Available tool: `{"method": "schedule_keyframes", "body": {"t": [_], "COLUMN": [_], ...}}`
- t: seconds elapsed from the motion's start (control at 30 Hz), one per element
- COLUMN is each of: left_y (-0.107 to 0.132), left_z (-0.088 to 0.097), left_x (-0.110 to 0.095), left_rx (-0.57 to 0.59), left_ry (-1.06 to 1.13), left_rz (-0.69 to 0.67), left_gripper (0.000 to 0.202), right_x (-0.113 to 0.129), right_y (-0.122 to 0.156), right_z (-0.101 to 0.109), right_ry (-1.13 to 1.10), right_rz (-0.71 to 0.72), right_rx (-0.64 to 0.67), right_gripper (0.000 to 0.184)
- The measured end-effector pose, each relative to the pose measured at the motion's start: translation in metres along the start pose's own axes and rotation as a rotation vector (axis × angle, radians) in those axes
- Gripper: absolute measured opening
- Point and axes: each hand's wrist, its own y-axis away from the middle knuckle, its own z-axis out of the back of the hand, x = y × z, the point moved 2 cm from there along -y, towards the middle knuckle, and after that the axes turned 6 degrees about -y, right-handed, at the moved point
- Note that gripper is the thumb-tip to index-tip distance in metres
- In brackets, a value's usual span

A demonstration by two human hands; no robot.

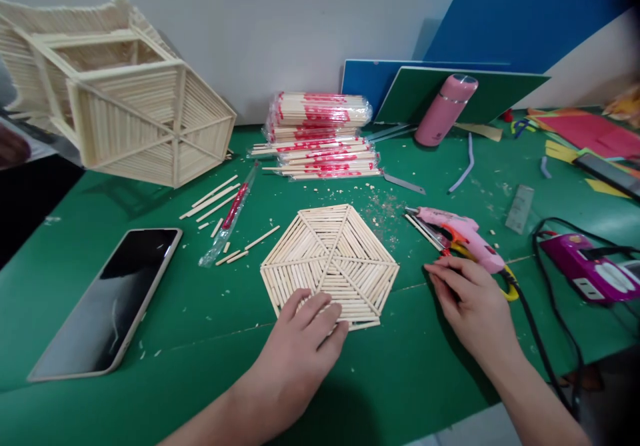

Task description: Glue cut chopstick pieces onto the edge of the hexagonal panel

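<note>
A flat many-sided panel of pale wooden sticks (350, 246) lies on the green table. My left hand (305, 339) rests on its near edge with the fingers laid out over the sticks. To the right, my right hand (470, 299) has thumb and fingertips pressed together; whether a small thing is between them I cannot make out. Just beyond it lie a pink glue gun (463, 231) and scissors with yellow handles (511, 291), partly covered by the gun and hand. Two or so thin sticks (420, 229) lie beside the gun's nozzle.
Bagged wooden sticks (325, 136) are piled against the wall, beside a large stick-built structure (150, 116). A phone (107, 306) and loose sticks (213, 199) lie left. Rightward are a pink bottle (445, 109), a purple power box (590, 269) and black cables (550, 299).
</note>
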Motion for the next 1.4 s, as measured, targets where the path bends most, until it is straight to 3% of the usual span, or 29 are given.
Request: {"method": "schedule_keyframes", "body": {"t": [0.1,0.17,0.33,0.43,0.6,1.03,1.2,1.4], "left_y": [-0.003,-0.004,-0.006,-0.007,-0.008,-0.010,-0.010,-0.023], "left_z": [0.001,0.002,0.004,0.002,0.001,-0.001,0.002,0.009], "left_x": [0.000,0.000,-0.002,-0.002,-0.002,-0.005,-0.004,-0.005], "left_rx": [-0.041,-0.009,0.064,0.046,0.043,-0.044,0.043,0.195], "left_ry": [0.005,0.015,0.031,0.027,0.030,0.050,0.033,-0.092], "left_rz": [0.011,0.021,0.016,0.020,0.029,0.077,0.047,-0.010], "left_gripper": [0.024,0.028,0.035,0.032,0.030,0.029,0.033,0.042], "right_x": [0.010,0.025,0.064,0.068,0.062,0.064,0.061,0.057], "right_y": [-0.002,-0.001,-0.001,-0.003,-0.007,-0.010,-0.007,-0.009], "right_z": [0.003,0.004,-0.005,-0.009,-0.011,-0.011,-0.010,-0.010], "right_ry": [0.004,-0.034,-0.270,-0.276,-0.255,-0.240,-0.364,-0.459], "right_rz": [-0.012,-0.004,0.136,0.209,0.291,0.311,0.258,0.080], "right_rx": [-0.023,0.002,0.303,0.375,0.376,0.416,0.341,0.246], "right_gripper": [0.019,0.022,0.020,0.016,0.015,0.013,0.021,0.013]}}
